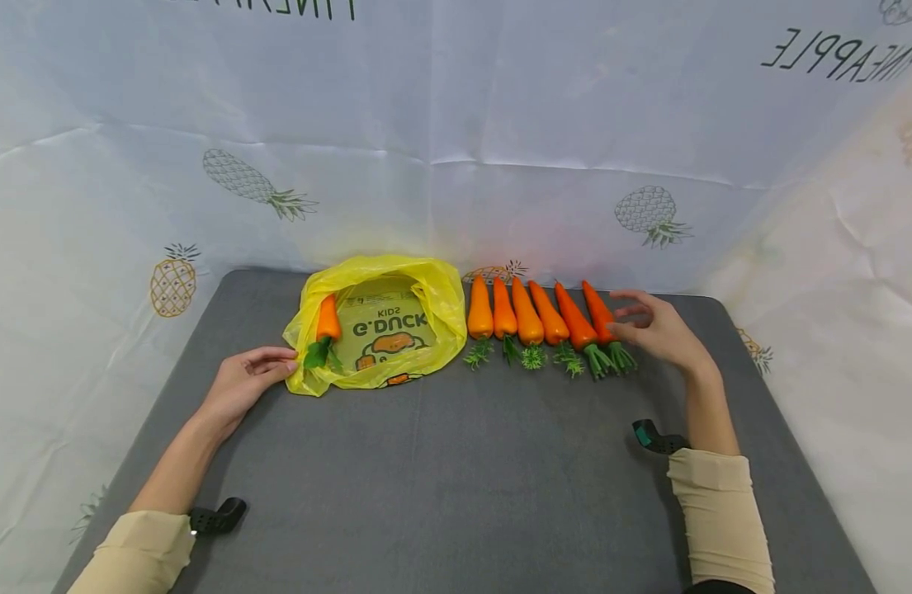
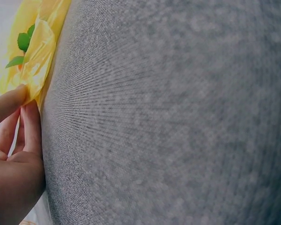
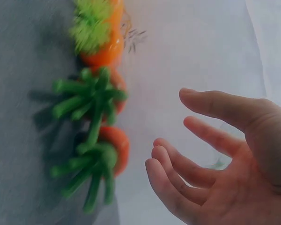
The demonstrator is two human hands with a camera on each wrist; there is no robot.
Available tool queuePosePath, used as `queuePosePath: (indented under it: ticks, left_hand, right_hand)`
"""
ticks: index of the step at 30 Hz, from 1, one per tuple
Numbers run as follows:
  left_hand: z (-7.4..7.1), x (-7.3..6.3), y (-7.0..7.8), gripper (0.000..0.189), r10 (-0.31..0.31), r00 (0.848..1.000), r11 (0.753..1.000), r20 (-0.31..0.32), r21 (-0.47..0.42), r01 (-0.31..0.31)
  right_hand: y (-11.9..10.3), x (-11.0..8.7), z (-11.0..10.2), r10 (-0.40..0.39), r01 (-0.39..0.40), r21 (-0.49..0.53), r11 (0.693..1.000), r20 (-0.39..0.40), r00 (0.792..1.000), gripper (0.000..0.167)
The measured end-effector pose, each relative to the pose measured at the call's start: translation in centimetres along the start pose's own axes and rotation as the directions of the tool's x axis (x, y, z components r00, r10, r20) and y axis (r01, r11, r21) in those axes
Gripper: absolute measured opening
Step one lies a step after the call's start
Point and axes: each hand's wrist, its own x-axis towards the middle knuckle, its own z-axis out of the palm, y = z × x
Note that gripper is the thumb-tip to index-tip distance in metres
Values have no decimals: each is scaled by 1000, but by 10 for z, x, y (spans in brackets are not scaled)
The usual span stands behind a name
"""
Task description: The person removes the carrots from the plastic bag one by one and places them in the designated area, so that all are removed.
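Note:
A yellow plastic bag (image 1: 446, 330) with duck print lies at the back of the table, its mouth spread wide. One toy carrot (image 1: 328, 318) with green leaves rests inside its left part. My left hand (image 1: 244, 386) pinches the bag's left edge between thumb and fingers, as the left wrist view shows up close. To the right of the bag several carrots lie side by side, tips pointing away. At the row's right end, my right hand (image 1: 662, 332) hovers beside the last carrot (image 1: 598, 310), fingers loosely bent. In the right wrist view the hand (image 3: 225, 164) holds nothing.
The grey table (image 1: 441, 495) reaches back to a white curtain (image 1: 500, 99) printed with pineapples. Carrots such as the leftmost one (image 1: 480, 309) lie close to the bag's right rim. A black strap mount (image 1: 656, 437) sits on my right wrist.

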Motion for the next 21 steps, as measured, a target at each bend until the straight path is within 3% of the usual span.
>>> queuePosePath:
  ticks: [21]
  left_hand:
    - [0, -1, 1, 55, 4, 1000, 1000, 3, 6, -4]
  right_hand:
    - [-58, 14, 20, -102, 102, -2, 995, 29, 994, 59]
